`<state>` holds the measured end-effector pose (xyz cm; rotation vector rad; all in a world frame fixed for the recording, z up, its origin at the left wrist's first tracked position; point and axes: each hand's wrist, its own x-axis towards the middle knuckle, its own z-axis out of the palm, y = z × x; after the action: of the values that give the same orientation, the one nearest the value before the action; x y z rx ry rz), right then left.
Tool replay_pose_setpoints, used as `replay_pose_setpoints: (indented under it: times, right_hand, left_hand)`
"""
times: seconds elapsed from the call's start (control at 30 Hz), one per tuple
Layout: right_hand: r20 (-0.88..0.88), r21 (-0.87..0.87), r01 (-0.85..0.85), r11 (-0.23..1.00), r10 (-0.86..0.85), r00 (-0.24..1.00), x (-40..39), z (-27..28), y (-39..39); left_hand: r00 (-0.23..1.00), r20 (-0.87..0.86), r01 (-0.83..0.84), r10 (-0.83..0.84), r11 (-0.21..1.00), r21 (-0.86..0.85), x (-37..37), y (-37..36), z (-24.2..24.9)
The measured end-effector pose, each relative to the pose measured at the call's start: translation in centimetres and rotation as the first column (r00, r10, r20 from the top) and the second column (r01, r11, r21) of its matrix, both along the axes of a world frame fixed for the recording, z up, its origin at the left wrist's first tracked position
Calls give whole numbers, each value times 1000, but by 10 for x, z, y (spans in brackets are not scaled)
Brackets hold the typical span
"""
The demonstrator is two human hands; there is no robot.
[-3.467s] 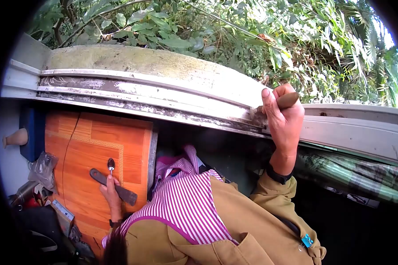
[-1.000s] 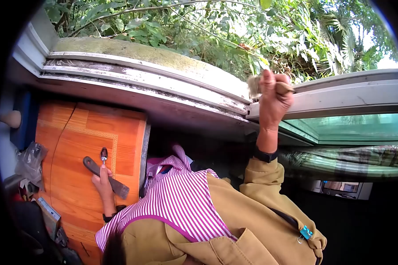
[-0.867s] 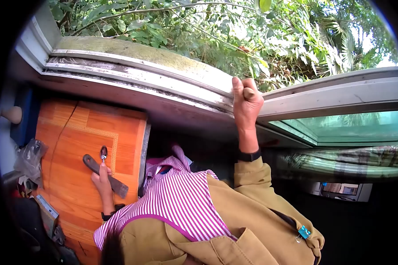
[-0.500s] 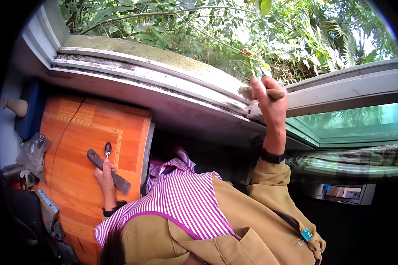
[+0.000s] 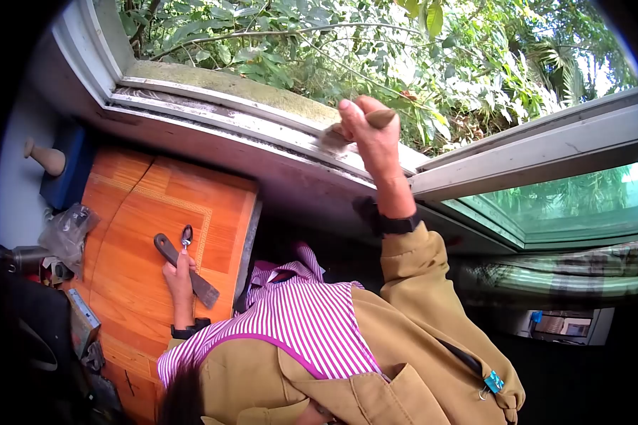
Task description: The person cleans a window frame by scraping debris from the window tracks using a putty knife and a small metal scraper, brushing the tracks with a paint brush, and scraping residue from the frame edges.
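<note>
My right hand (image 5: 372,134) is closed around a brush (image 5: 381,118). The butt of its wooden handle sticks out above the fist, and its pale bristles meet the track of the window sill (image 5: 262,131). Lower left, my left hand (image 5: 179,278) is closed over the wooden tabletop (image 5: 127,248), gripping a small metal spoon (image 5: 186,236) with the bowl pointing away from me. A scraper (image 5: 205,291) with a dark handle and flat blade crosses at the same fingers; I cannot tell whether they grip it too.
Along the table's left side are a crumpled plastic bag (image 5: 67,234) and a small box (image 5: 84,322). A blue object (image 5: 67,166) with a wooden knob stands behind. The green glass window pane (image 5: 581,202) is at right, with leafy branches (image 5: 276,42) outside.
My right hand has moved left along the sill track with the brush. The left hand keeps its hold on the spoon, and the whole view has shifted slightly.
</note>
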<state>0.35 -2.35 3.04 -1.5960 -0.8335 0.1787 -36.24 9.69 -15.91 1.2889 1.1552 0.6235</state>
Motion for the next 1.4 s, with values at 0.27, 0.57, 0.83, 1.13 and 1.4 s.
replay_pose_setpoints:
  times: [0.27,0.57,0.83,1.13,1.4]
  right_hand:
    - [271,-870,212,444,72,960,33,28,-46]
    - [-52,-552,-31,833,3,999,13,4,35]
    - [-64,-163,-167,972,158,985,7,29,85]
    - [507,-241,270,932,-116,854,-29,-19,76]
    - [232,-136,23,990,9,973,-36,32,107]
  left_hand:
    - [1000,-21,-2,2,1000,-4,3,-2,8]
    - [999,-18,-34,34,999,25,4,-2,3]
    - [997,23,-70,70,997,-10,2,-2,-3]
    - [996,-45,-72,73,997,17,8,-6,15]
    - [992,-6,-124,125,991,57,8,-9,7]
